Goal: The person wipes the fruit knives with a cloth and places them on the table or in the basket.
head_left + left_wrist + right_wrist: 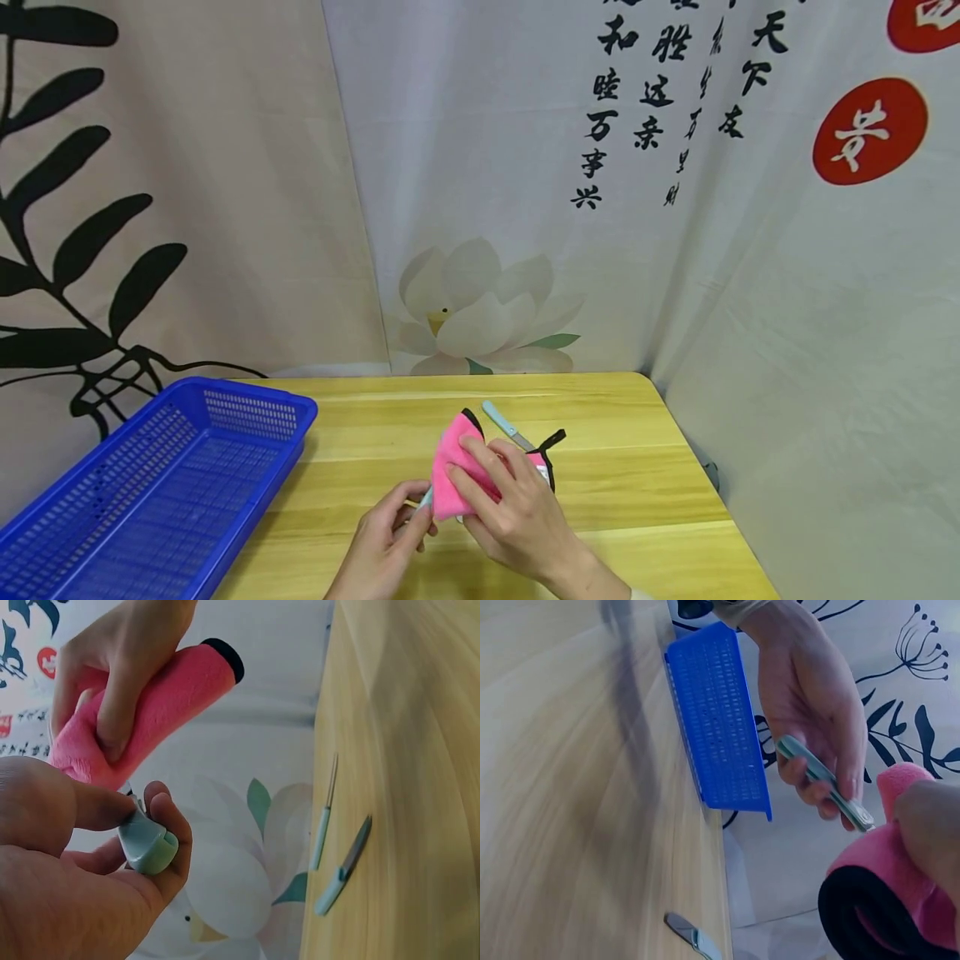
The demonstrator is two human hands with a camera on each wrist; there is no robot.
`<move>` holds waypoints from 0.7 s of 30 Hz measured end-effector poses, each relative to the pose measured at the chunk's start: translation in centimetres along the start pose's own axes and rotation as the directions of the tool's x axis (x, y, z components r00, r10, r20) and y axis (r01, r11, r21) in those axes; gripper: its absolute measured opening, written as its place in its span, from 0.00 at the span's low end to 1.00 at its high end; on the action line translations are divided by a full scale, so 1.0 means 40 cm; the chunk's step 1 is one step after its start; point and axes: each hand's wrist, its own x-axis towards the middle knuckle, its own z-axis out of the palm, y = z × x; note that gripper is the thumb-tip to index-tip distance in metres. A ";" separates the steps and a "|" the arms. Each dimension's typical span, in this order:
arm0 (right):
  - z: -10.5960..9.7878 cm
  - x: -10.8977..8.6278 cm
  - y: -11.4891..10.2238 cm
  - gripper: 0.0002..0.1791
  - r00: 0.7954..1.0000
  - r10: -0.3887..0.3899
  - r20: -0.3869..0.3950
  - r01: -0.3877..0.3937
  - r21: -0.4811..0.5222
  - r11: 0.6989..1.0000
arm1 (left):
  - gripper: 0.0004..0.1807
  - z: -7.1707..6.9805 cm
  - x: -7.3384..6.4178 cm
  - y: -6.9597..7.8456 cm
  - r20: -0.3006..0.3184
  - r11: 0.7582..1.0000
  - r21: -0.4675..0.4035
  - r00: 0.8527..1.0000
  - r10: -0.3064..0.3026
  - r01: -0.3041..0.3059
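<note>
My left hand (390, 533) grips the pale green handle (146, 844) of a utensil between thumb and curled fingers. The utensil's far end runs into a pink cloth (453, 467), so its kind is hidden. Bunched in my right hand (521, 512), the cloth wraps that end, with thumb and fingers pressing it from both sides. Black trim (847, 915) edges the cloth, and a black hanging loop (553, 440) sticks out to the right. Both hands are raised above the table, close together. Beyond them lies a knife (506, 423) with a pale green handle.
A blue plastic basket (288, 408) with perforated sides stands at the left. The left wrist view shows two pale-green-handled utensils on the wooden table (630, 483), one a thin one (324, 825), the other a bladed one (349, 866). Printed curtains (487, 167) hang behind the table.
</note>
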 end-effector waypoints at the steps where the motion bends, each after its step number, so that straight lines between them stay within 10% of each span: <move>1: 0.001 0.001 -0.004 0.20 1.000 -0.002 0.014 0.002 -0.007 1.000 | 0.14 -0.001 0.000 0.000 0.011 1.000 0.001 1.000 -0.003 0.003; 12: 0.012 -0.001 -0.024 0.21 0.998 -0.002 0.068 0.005 -0.053 0.999 | 0.15 -0.004 0.000 0.003 0.054 0.998 0.036 0.997 -0.056 0.055; 21: 0.008 -0.011 -0.016 0.22 0.995 0.026 0.095 -0.019 -0.073 0.997 | 0.14 0.001 -0.005 -0.012 0.032 0.990 0.083 0.993 0.110 -0.113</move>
